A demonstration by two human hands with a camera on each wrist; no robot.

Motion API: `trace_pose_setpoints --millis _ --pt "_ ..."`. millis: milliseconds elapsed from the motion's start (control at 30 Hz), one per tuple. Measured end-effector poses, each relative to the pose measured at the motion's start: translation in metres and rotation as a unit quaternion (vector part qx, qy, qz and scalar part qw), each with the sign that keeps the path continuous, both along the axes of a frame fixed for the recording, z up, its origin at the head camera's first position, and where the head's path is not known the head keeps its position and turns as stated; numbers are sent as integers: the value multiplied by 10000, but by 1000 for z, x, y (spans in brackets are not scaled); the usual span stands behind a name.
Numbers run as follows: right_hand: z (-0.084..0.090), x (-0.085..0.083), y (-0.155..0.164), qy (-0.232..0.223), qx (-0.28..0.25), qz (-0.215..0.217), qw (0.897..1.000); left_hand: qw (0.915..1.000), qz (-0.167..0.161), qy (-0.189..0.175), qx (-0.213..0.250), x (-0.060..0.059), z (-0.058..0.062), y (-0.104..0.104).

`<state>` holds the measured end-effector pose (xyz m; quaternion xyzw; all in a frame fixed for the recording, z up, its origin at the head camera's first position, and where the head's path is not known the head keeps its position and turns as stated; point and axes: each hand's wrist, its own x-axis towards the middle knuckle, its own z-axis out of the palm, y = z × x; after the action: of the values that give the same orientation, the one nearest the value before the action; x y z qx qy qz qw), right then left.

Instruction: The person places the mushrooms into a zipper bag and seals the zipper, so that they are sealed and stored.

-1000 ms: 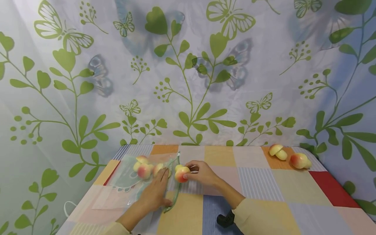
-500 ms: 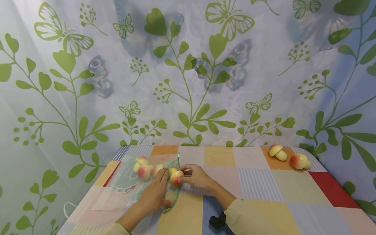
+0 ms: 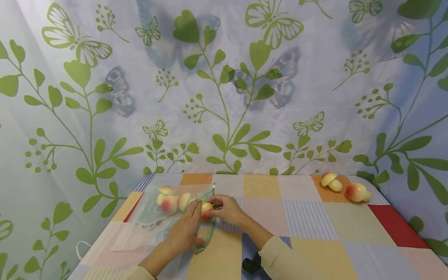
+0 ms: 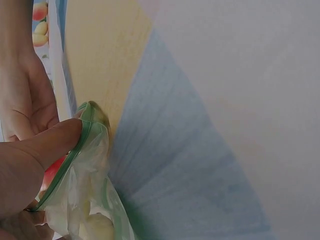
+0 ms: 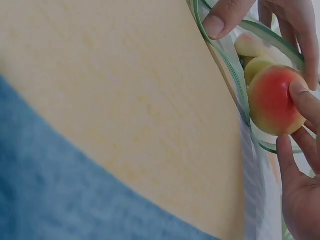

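I am sitting before a pale curtain printed with green leaves and butterflies, working on a table under a patchwork tablecloth [image 3: 308,217] of coloured squares; my right hand [image 3: 227,210] is pinching a peach slice [image 3: 205,210] between thumb and fingertips, right at the green-rimmed mouth of the clear zip bag [image 3: 154,210]; my left hand [image 3: 183,229] is gripping that rim, thumb curled over it, and propping the opening wide; the bag is lying to my left with its long axis running leftward away from the mouth, so the slice is pointing straight in; more slices [image 3: 169,202] are showing inside the bag; further peach pieces [image 3: 346,187] are lying far right, nearer my right hand; I am finding no readable writing or brand anywhere
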<state>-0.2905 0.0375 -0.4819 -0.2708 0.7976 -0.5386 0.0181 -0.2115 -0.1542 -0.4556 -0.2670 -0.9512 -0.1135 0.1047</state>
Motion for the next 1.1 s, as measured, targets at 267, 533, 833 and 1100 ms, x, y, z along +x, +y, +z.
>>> trace_pose_setpoints --millis 267,533,833,1100 --pt "-3 -1 -3 -215 -186 -136 9995 10000 -16 25 -10 1 2 1" --pt "-4 0 -8 29 -167 -227 9996 9999 46 135 -77 1 3 3" --pt "-4 2 -13 -37 -30 -317 9995 9999 72 124 -74 2 2 4" --pt "-3 6 -18 19 -10 -303 9995 9993 -2 360 -35 1 1 3"
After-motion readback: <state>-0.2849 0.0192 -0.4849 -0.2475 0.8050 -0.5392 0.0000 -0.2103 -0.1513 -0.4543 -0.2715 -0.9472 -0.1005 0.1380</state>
